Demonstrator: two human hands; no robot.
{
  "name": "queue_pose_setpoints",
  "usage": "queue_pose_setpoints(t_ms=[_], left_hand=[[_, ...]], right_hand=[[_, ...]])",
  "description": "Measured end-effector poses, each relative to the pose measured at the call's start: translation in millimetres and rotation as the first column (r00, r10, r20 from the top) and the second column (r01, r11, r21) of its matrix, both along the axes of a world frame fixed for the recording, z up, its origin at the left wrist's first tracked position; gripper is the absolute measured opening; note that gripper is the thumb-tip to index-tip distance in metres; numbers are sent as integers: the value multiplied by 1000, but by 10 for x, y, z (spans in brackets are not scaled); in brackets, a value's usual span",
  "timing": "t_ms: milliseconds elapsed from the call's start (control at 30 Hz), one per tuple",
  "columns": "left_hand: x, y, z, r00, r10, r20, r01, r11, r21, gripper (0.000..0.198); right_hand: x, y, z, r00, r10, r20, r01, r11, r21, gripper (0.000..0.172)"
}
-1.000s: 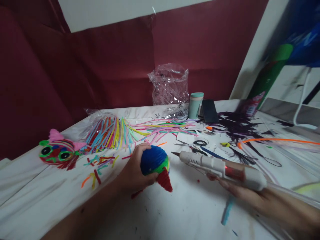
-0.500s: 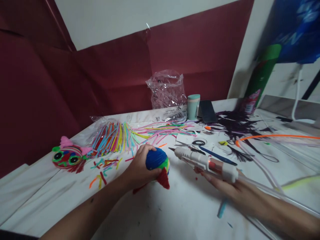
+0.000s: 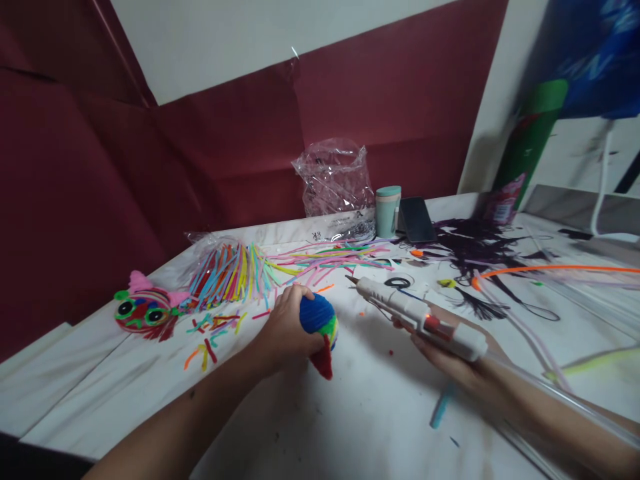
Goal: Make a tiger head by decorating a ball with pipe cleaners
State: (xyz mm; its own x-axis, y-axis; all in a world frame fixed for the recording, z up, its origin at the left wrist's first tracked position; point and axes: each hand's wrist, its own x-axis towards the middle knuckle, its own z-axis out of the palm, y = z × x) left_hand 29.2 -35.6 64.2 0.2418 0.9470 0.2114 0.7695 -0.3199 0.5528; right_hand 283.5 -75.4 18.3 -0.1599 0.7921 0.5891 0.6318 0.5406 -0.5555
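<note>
At centre; left hand [image 3: 293, 327]: grip round ball [image 3: 319, 313], partly covered; right hand [image 3: 456, 373]: grip round glue gun [image 3: 400, 304], handle hidden

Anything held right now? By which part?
Left hand: the blue-and-green ball, by its left side. Right hand: the white glue gun, from beneath its rear half; the exact grip is hidden.

Ahead of you, clear plastic bag [image 3: 334, 180] before maroon sheet [image 3: 400, 100]. Right of the bag, you have a mint-green cup [image 3: 387, 215], dark phone [image 3: 418, 221] tilted just beside. Farther right, green cylinder [image 3: 534, 137].
</note>
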Motion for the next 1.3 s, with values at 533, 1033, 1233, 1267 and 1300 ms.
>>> queue_pose_setpoints(t_ms=[533,1033,1233,1267,1300], left_hand=[[-283,146,-78,971,-62,232,76,996,-53,36],[-294,77,-338,926,-267,266,222,957,188,40],[-321,119,-355,930,-287,231,244,949,199,43],[-323,127,-345,930,-285,232,243,951,191,44],[-325,137,-334,931,-274,240,235,955,179,44]], right_hand=[[45,102,40,994,-50,-98,34,986,-161,35],[40,202,-75,991,-114,-65,107,989,-99,30],[62,251,-65,988,-115,-98,101,985,-140,28],[79,259,-4,985,-122,-122,103,983,-152,29],[107,272,72,978,-138,-157,113,981,-158,29]])
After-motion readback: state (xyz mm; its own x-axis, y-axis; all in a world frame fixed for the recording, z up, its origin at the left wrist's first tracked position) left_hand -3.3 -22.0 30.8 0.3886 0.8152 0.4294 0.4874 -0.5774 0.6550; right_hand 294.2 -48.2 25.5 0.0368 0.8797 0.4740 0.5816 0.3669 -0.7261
